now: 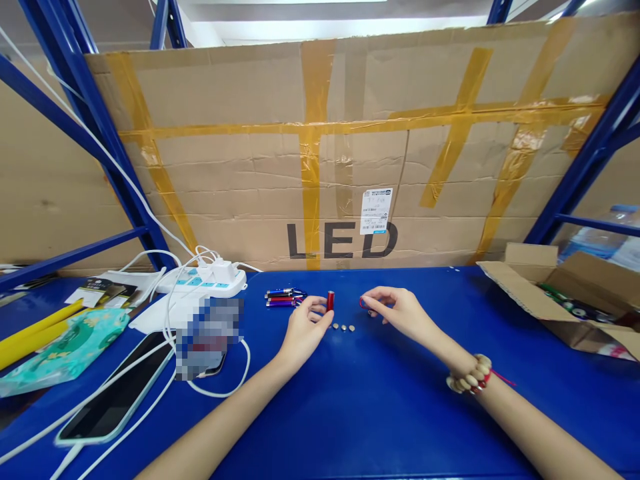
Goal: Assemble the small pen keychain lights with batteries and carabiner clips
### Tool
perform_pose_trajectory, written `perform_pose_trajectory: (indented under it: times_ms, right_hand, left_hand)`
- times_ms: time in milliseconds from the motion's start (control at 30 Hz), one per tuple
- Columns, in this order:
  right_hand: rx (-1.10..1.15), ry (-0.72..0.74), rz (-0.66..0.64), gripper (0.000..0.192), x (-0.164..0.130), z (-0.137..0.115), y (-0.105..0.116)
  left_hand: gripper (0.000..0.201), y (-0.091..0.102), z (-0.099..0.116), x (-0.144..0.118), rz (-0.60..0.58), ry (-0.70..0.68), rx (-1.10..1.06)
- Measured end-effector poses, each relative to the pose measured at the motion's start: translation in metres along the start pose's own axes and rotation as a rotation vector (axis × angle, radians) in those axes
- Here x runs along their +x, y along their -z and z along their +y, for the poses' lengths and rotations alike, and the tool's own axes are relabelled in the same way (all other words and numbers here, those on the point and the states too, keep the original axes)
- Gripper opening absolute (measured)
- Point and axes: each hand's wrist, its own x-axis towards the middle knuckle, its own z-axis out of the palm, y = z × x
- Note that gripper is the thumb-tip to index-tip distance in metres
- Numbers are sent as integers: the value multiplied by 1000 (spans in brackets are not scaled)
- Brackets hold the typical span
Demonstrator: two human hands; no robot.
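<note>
- The left hand (304, 327) stands a small red tube (331, 301) upright on the blue bench (360, 400), fingers closed round its lower part, thumb on the side towards the person.
- The right hand (395, 308) is pinched shut on a tiny red piece (362, 303), perhaps a cap or ring; it is too small to tell. It hovers just beside the tube, not touching it.
- Three small round button cells (344, 327) lie in a short row on the bench between the two hands, just in front of the tube and apart from both.
- A bunch of little coloured torches (283, 297) lies just left of the left hand, towards the back edge of the bench.
- Further left are a white power strip (210, 280) with its cables and a phone (117, 397) lying face up near the front left corner; an open cardboard box (565, 293) sits at the right edge.
- A taped cardboard sheet (350, 153) marked LED stands along the back edge.
- By my reading, the step in hand is work on the red tube with its end piece off and the cells out.
- The next move calls for a steady hold on the upright tube and fine fingertip work, since the cells are small, flat and easily nudged across the smooth bench.
</note>
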Motion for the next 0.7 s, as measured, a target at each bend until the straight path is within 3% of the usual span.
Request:
perform_pose_trajectory:
  times_ms: [167, 433, 600, 700]
  right_hand:
    - [266, -115, -83, 40, 0, 0, 0]
    - [445, -80, -319, 36, -13, -18, -20]
    - [412, -129, -242, 41, -11, -11, -20]
    - [362, -144, -117, 44, -8, -6, -14]
  left_hand:
    - [23, 1, -2, 2, -52, 84, -125]
    - [35, -11, -4, -13, -362, 83, -205]
    - [31, -7, -7, -9, -324, 83, -43]
    - [24, 1, -8, -3, -190, -84, 274]
